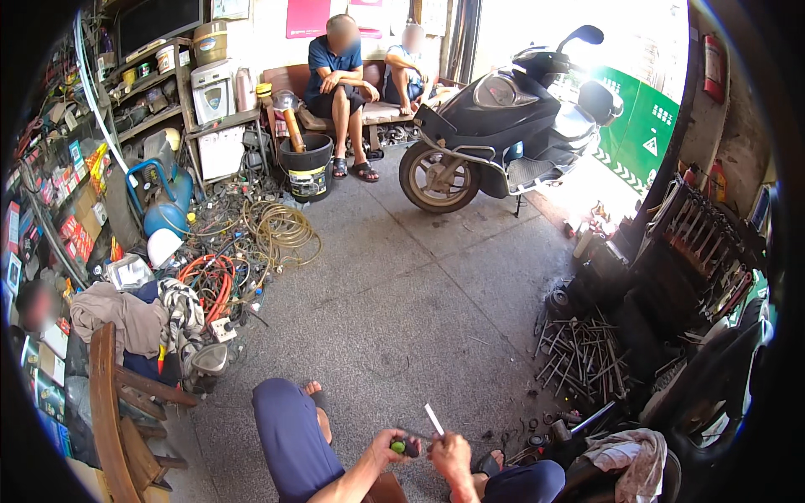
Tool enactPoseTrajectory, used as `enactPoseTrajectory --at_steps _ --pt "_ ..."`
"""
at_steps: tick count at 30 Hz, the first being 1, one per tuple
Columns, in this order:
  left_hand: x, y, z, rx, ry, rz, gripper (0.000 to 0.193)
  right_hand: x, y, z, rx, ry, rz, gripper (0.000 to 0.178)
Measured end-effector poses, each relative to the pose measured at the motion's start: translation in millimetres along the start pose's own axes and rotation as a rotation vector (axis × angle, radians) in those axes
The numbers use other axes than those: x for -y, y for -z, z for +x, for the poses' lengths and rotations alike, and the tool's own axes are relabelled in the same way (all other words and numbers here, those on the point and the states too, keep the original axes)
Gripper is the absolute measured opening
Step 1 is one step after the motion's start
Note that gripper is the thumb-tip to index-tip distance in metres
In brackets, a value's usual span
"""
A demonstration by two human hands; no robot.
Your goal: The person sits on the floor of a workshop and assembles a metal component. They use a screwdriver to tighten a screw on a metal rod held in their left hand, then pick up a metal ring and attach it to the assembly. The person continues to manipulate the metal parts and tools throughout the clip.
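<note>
Close together over my knees, both hands work low in the view. My left hand (383, 451) is closed around a small dark object with a bright green round part (397, 448); its exact kind is too small to tell. My right hand (451, 455) pinches a thin, flat white strip (433, 418) that points up and slightly left. The fingertips of my right hand are close to the dark object; whether they touch it I cannot tell. My legs in dark blue trousers (293, 427) are spread to either side.
A black scooter (503, 109) stands ahead. Two people sit on a bench (386, 113) behind a black bucket (306, 168). Coiled hoses (281, 235) and clutter lie left, beside a wooden chair (109, 402). Metal rods (587, 356) and hanging wrenches (692, 230) are at right.
</note>
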State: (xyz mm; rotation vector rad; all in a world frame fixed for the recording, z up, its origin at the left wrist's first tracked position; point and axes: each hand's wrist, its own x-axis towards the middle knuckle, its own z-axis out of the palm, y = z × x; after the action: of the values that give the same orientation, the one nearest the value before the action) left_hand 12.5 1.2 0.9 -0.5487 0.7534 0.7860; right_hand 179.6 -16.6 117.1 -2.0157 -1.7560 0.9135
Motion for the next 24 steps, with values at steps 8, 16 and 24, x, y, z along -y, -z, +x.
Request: enactPoseTrajectory --at_steps 8,16,24 --pt "-68.7 -158.1 -99.7 0.530 -0.055 0.342 0.036 97.2 179.8 0.8 0.153 0.441 0.985 0.038" --pt "-109.3 -232.8 -170.8 0.548 -0.342 0.815 0.038 104.6 165.0 52.9 0.284 0.104 1.004 0.030" --pt "-93.7 -212.5 -150.5 0.290 -0.331 0.711 0.031 106.7 143.2 43.4 0.068 0.174 0.726 0.036"
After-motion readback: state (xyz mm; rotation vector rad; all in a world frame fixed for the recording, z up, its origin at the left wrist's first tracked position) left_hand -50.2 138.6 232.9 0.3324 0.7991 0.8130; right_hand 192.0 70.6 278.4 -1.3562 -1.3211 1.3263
